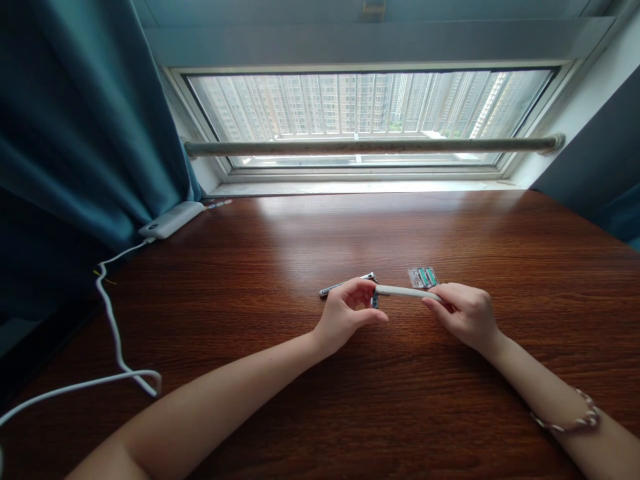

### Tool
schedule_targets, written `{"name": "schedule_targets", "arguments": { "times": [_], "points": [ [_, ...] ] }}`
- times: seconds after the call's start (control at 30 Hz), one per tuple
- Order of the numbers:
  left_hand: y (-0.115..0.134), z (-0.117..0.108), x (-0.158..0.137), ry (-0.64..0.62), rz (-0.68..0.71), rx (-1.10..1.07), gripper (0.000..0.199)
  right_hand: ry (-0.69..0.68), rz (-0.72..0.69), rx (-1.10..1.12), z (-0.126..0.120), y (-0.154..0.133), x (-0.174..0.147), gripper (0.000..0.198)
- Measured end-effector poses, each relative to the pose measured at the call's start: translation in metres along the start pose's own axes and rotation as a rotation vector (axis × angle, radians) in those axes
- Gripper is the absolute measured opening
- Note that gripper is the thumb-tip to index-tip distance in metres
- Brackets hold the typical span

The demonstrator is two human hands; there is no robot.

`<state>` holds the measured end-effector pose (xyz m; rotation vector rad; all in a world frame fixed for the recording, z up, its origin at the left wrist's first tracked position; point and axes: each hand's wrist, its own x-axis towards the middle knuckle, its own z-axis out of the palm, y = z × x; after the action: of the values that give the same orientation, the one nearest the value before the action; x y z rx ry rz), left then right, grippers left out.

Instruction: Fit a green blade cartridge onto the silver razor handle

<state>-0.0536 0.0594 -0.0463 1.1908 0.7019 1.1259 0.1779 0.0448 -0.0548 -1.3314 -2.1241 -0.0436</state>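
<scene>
A razor with a pale, slightly curved handle (406, 291) is held just above the table, in front of me. My right hand (463, 312) grips the handle's far right end between thumb and fingers. At the other end, my left hand (345, 310) curls around the dark razor head (375, 299), index finger on top and thumb below. Behind the left hand lies a slim silver-and-black object (330, 291), partly covered by the fingers. Just beyond the right hand sits a clear plastic case (423, 277) with two green-striped blade cartridges.
The brown wooden table (280, 400) reaches to the window sill. On its back left corner rests a white box-shaped device (173, 221), its white cable (113, 313) running down the left side. A blue curtain (90, 120) hangs at left, and a metal bar (370, 147) crosses the window.
</scene>
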Motion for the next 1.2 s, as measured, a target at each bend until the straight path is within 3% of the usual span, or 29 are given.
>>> {"name": "schedule_targets", "arguments": {
  "times": [0.1, 0.3, 0.4, 0.6, 0.77, 0.9, 1.03, 1.2],
  "points": [
    [-0.0005, -0.0008, 0.0, -0.033, 0.026, 0.036, 0.039, -0.019, -0.078, 0.038, -0.0003, -0.0004, -0.0006, 0.028],
    [-0.0042, -0.0021, 0.0019, -0.067, 0.008, 0.002, 0.041, 0.087, 0.017, -0.113, 0.0008, 0.0018, -0.0014, 0.029],
    [-0.0056, -0.0019, 0.0024, -0.069, -0.013, 0.005, 0.043, 0.07, -0.028, -0.105, -0.0003, 0.001, -0.0014, 0.029],
    [-0.007, -0.0043, 0.0012, -0.016, 0.02, 0.267, 0.043, 0.117, -0.034, -0.259, -0.0025, -0.0025, 0.0004, 0.027],
    [-0.0086, -0.0059, 0.0008, 0.022, 0.03, 0.441, 0.043, 0.021, -0.136, -0.219, -0.0029, -0.0015, 0.0004, 0.024],
    [-0.0088, -0.0055, 0.0005, 0.038, 0.049, 0.523, 0.041, 0.071, -0.085, -0.279, -0.0023, -0.0016, 0.0003, 0.024],
    [-0.0084, -0.0046, 0.0022, 0.023, 0.032, 0.408, 0.044, 0.07, -0.097, -0.239, -0.0022, -0.0028, 0.0003, 0.025],
    [-0.0074, -0.0022, 0.0043, -0.08, -0.155, -0.02, 0.042, 0.173, 0.075, -0.133, -0.0027, -0.002, -0.0004, 0.029]
  ]
}}
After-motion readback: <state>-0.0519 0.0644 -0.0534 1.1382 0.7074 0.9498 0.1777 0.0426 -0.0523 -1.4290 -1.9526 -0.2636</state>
